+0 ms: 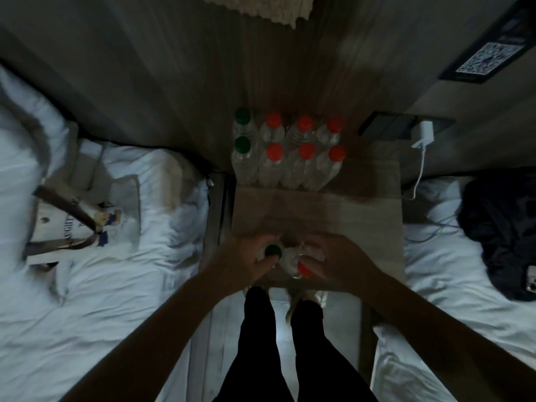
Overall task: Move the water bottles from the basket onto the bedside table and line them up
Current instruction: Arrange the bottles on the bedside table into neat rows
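Head view: left hand (246, 264) grips green-cap bottle (273, 251), right hand (336, 261) grips red-cap bottle (304, 268), at table (362, 216) front edge, presumably to extend the rows (287, 153).

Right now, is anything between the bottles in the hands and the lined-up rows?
Nothing visible: only bare wooden bedside table separates the left hand's green-capped clear plastic bottle and the right hand's red-capped bottle from the rows of capped bottles.

rear bottles (287, 161): bedside table (362, 204) back | front bottles (288, 256): near edge | bag (84, 216): left bed (116, 300)
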Demonstrator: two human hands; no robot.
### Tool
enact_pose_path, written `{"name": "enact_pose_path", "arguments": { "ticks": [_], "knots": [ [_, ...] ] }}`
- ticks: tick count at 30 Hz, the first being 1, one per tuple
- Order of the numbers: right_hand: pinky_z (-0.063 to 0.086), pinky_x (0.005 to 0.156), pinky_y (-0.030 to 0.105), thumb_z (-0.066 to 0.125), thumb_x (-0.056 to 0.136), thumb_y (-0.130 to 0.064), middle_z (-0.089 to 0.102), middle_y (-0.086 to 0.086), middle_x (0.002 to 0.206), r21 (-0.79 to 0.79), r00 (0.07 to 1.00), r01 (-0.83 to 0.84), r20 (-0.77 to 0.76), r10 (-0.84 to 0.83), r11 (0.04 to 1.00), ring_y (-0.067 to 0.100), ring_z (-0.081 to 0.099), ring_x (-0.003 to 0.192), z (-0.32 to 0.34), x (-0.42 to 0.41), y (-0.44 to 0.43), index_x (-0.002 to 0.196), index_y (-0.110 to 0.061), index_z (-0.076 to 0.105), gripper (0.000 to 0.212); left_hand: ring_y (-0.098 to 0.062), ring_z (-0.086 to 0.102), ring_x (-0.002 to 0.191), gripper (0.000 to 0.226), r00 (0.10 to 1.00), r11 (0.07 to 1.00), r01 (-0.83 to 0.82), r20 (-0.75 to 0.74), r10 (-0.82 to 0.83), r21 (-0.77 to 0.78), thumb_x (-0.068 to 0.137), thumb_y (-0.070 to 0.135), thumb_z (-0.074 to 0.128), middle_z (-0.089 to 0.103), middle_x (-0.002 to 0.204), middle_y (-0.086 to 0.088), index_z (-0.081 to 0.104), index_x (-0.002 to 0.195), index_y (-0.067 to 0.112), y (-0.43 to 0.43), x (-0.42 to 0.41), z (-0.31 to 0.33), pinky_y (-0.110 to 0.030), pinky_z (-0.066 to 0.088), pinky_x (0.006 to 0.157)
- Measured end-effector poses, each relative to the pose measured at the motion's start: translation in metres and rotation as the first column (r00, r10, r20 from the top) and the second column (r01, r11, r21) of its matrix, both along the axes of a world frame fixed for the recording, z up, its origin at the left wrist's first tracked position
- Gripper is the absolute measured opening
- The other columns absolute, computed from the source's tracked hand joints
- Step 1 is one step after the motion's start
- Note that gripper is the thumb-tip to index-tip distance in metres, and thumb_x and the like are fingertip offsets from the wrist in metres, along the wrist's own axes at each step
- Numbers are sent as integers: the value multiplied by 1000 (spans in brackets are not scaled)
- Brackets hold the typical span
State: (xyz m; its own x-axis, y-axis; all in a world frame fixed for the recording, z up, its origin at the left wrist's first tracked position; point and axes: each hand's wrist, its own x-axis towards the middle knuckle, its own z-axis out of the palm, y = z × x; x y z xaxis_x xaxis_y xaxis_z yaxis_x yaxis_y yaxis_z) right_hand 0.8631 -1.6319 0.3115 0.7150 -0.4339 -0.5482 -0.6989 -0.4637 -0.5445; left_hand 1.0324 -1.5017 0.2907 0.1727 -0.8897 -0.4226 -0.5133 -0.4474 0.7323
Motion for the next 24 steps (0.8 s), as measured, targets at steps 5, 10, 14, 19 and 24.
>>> {"name": "enact_pose_path", "arguments": {
  "ticks": [5, 10, 14, 19, 24],
  "knots": [
    [47, 86, 28, 56, 78, -45, 71, -3, 105, -105, 995, -102, -12, 101, 989, 16, 65, 96, -2, -11, 19, 110, -28, 65, 38, -17, 64, 96, 46, 973, 995, 95, 215, -86, -35, 84, 41, 56, 68, 110, -1, 50, 128, 27, 3, -16, -11, -36, 54, 82],
    [51, 81, 46, 60, 74, -32, 71, 3, 94, -273, 983, -181, -92, 161, 945, 27, 67, 83, -18, -9, 27, 100, -22, 65, 28, -23, 63, 100, 48, 908, 982, 187, 381, -174, 2, 87, 35, 60, 66, 117, -6, 48, 132, 22, -9, -19, -14, -34, 50, 89],
    [55, 72, 46, 71, 74, -27, 69, 10, 98, -294, 984, -168, -100, 144, 941, 33, 66, 83, -26, -5, 26, 108, -16, 62, 36, -23, 61, 103, 45, 857, 972, 218, 461, -232, 84, 90, 39, 55, 64, 117, -6, 46, 130, 22, -15, -15, -18, -33, 48, 90],
    [42, 92, 32, 56, 90, -41, 62, 9, 122, -257, 975, -193, -160, 155, 947, 27, 58, 111, -24, 15, 7, 125, -14, 55, 44, -27, 63, 99, 45, 891, 987, 128, 426, -155, 93, 89, 42, 55, 65, 114, -9, 46, 127, 20, -22, 6, -16, -40, 53, 83],
    [38, 90, 29, 57, 89, -42, 60, 8, 122, -291, 984, -151, -139, 114, 945, 25, 56, 111, -25, 44, -13, 123, -12, 52, 46, -29, 62, 99, 40, 931, 999, 15, 363, -29, 40, 89, 32, 58, 65, 111, -13, 50, 123, 12, -36, 36, -11, -34, 47, 79]
  ]
}}
